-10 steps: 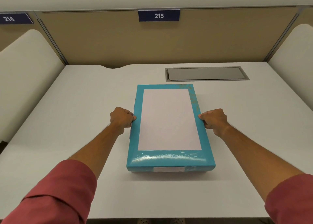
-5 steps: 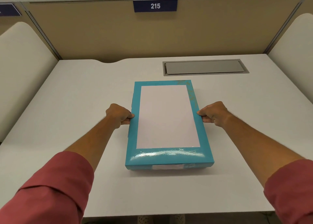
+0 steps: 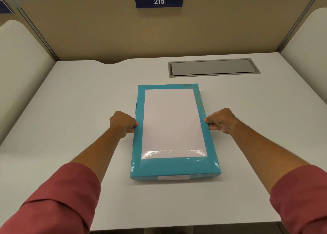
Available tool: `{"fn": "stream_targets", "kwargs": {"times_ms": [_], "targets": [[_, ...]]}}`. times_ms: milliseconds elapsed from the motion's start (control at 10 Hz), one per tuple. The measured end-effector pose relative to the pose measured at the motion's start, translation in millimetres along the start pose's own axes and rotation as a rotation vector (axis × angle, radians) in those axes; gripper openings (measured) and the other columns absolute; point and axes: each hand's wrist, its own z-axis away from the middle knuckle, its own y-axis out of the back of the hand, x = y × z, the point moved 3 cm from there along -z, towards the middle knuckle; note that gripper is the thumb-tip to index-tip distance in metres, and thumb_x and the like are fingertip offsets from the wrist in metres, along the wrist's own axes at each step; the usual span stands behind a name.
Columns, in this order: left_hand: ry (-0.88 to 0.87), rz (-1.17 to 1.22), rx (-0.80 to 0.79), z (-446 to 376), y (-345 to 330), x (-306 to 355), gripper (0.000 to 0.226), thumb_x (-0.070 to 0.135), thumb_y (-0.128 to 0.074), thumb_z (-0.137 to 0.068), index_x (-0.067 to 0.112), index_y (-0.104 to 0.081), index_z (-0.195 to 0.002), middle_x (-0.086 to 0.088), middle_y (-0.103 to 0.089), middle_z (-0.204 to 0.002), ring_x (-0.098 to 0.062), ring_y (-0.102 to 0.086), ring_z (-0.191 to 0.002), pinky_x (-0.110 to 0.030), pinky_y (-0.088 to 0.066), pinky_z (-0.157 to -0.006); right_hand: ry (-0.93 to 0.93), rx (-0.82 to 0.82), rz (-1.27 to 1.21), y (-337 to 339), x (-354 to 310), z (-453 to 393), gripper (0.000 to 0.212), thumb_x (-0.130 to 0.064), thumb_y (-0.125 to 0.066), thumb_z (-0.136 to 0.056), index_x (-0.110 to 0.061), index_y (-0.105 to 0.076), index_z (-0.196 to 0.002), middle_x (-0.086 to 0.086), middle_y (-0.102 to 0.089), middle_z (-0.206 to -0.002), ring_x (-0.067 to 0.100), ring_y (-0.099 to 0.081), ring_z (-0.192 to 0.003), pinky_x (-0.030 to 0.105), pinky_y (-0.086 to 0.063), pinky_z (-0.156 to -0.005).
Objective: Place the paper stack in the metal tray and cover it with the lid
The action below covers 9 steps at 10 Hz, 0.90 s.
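Note:
A teal lid (image 3: 174, 166) with a large white panel lies flat on the white desk (image 3: 74, 109), long side pointing away from me. My left hand (image 3: 123, 123) pinches its left long edge and my right hand (image 3: 220, 120) pinches its right long edge, both about halfway along. A thin dark sliver (image 3: 136, 106) shows below the lid's left edge. The metal tray and the paper stack cannot be seen; whatever is under the lid is hidden.
A grey recessed cable hatch (image 3: 213, 67) sits in the desk behind the lid to the right. A tan partition (image 3: 159, 33) with a "215" sign (image 3: 158, 1) closes the back. Cream side dividers (image 3: 19, 70) stand left and right.
Both hands stay closed on the lid's side edges and the lid stays in the same spot on the desk. Only the camera view has shifted slightly.

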Motion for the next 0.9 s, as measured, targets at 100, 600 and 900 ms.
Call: {"fn": "stream_targets", "kwargs": {"times_ms": [100, 600, 900], "targets": [[-0.004, -0.028, 0.000, -0.8, -1.2, -1.4, 0.021, 0.015, -0.081, -0.076, 0.004, -0.067, -0.087, -0.008, -0.066, -0.074, -0.017, -0.066, -0.053, -0.016, -0.044, -0.031, -0.004, -0.004, 0.005, 0.2, 0.1, 1.5, 0.034, -0.005, -0.079, -0.076, 0.008, -0.064, -0.103, 0.023, -0.070, -0.104, 0.031, -0.072, -0.089, 0.043, -0.061, -0.078], [-0.470, -0.456, 0.152, 20.4, 3.9, 5.2, 0.055, 0.044, -0.071, -0.078, 0.012, -0.060, -0.122, -0.014, -0.063, -0.122, -0.032, -0.061, -0.111, -0.040, -0.049, -0.094, 0.421, 0.271, 0.479, -2.1, -9.2, 28.4, 0.053, -0.037, -0.069, -0.086, 0.001, -0.062, -0.123, 0.017, -0.065, -0.125, 0.033, -0.062, -0.114, 0.041, -0.050, -0.097], [-0.963, -0.854, 0.297, 55.6, -14.1, 36.8, 0.090, 0.064, -0.034, -0.089, 0.014, 0.002, -0.155, -0.010, 0.005, -0.164, -0.029, 0.004, -0.151, -0.043, 0.000, -0.121, 0.950, 0.368, 0.990, -45.3, -35.9, 59.3, 0.090, -0.062, -0.043, -0.087, -0.008, -0.017, -0.153, 0.016, -0.015, -0.162, 0.032, -0.015, -0.149, 0.043, -0.012, -0.120]]}}
